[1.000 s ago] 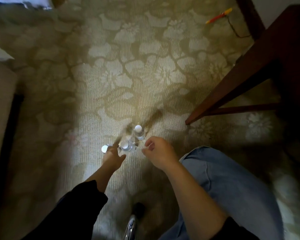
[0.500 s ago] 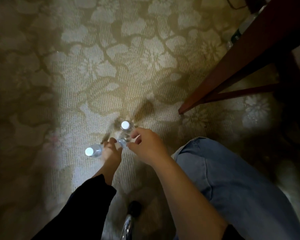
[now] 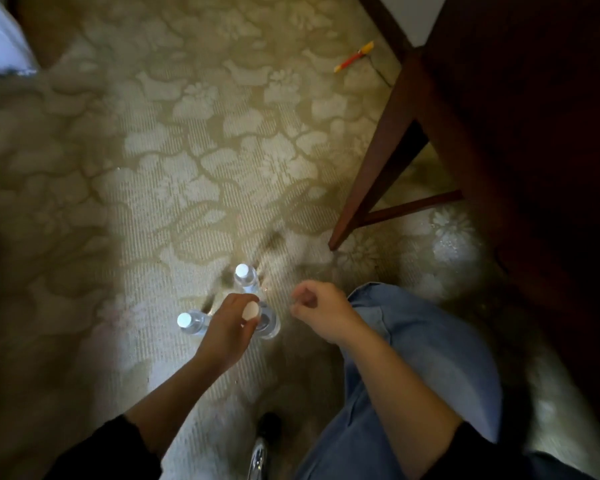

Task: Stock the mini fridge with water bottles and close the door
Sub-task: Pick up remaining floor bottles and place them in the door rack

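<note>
Your left hand point(image 3: 231, 325), low and centre in the frame, has its fingers curled round the top of the middle water bottle point(image 3: 269, 323), which stands on the carpet point(image 3: 174, 188). Your right hand point(image 3: 321, 310) hangs just to the right of it, fingers loosely curled, holding nothing and touching no bottle. Two more bottles stand upright close by: the far bottle point(image 3: 246, 277) just above your left hand, white cap up, and the left bottle point(image 3: 191, 322) just beside your left wrist, partly hidden by the hand. Your knee in blue jeans point(image 3: 430, 341) fills the lower right. A dark wooden table leg point(image 3: 371, 168) slants down from the upper right, its foot near the bottles but apart from them. A red and yellow object point(image 3: 354, 57) lies on the carpet at upper right, too small to identify.
</note>
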### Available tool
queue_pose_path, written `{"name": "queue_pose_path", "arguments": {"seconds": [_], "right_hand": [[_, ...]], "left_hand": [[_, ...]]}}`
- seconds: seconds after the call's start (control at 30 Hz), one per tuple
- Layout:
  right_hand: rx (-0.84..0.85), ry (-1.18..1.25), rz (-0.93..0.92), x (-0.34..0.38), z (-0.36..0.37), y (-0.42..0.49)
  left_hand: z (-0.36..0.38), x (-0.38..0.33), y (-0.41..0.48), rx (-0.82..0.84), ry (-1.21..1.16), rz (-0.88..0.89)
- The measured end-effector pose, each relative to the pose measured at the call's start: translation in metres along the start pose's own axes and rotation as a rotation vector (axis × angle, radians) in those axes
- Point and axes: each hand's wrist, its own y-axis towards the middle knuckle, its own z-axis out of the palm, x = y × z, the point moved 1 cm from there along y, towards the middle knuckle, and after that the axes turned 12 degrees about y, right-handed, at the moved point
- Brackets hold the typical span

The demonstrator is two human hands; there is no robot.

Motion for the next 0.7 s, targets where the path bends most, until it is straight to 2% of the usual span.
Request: {"name": "queue_pose_path", "arguments": {"seconds": [0.17, 0.33, 0.57, 0.7], "right_hand": [[-0.062, -0.01, -0.102, 0.006, -0.016, -0.056], [-0.07, 0.024, -0.267, 0.018, -0.02, -0.114], [-0.145, 0.059, -0.575, 0.054, -0.045, -0.201], [-0.215, 0.053, -0.683, 0.064, -0.06, -0.252]], "left_hand": [[-0.069, -0.057, -0.025, -0.005, -0.018, 0.176], [-0.132, -0.111, -0.046, -0.034, 0.048, 0.472], [-0.194, -0.199, -0.087, -0.088, 0.126, 0.685], [-0.223, -0.246, -0.109, -0.154, 0.025, 0.803]]}}
